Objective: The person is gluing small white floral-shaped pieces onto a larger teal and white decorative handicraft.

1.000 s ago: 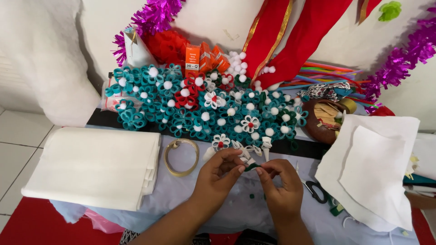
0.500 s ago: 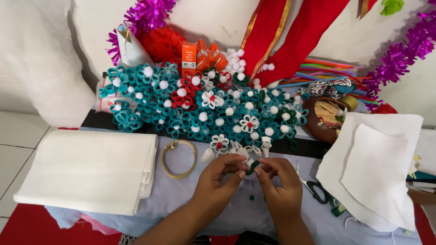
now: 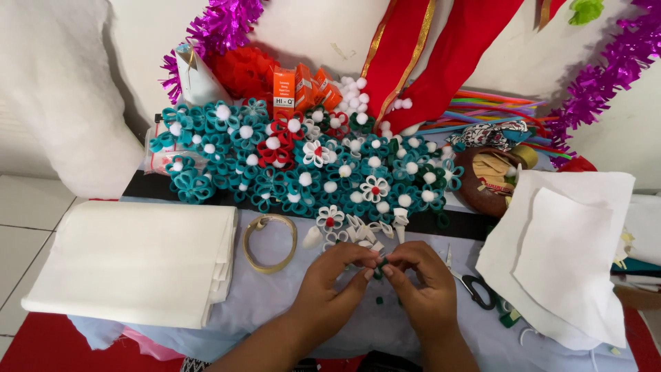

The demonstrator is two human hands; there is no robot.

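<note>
Head view, person seated at a table (image 3: 289, 303) covered with pale cloth, both hands meeting at centre; left hand (image 3: 335, 275) and right hand (image 3: 421, 284) pinch together on a small dark green piece (image 3: 379, 265), fingertips of both closed on it, so each grip is clenched around that same bit, mostly hidden by the fingers, exact shape cannot be told; it sits just above the cloth, in front of the person, below the row of loose white petal loops (image 3: 361, 231); a few tiny green scraps (image 3: 379, 300) lie on the cloth under the hands; behind the loops a big mat of teal felt flowers (image 3: 275, 165) with white pompom centres, a few red and white ones mixed in; tape ring (image 3: 269, 242) lies flat to the left of the hands, near a folded white cloth stack (image 3: 134, 265); scissors (image 3: 471, 284) lie just beside the right hand, blades pointing up and away; white felt sheets (image 3: 564, 248) at right, brown bowl (image 3: 492, 180) with odds and ends behind them, orange boxes (image 3: 299, 86) and purple tinsel (image 3: 224, 21) against the wall; risk as judged: piece is tiny and held only by fingertips, a slip would drop it among the similar scraps and it would be hard to pick out; right wrist is close to the scissors, a sideways move could knock them; elbows moving forward could scatter the loose loops
</note>
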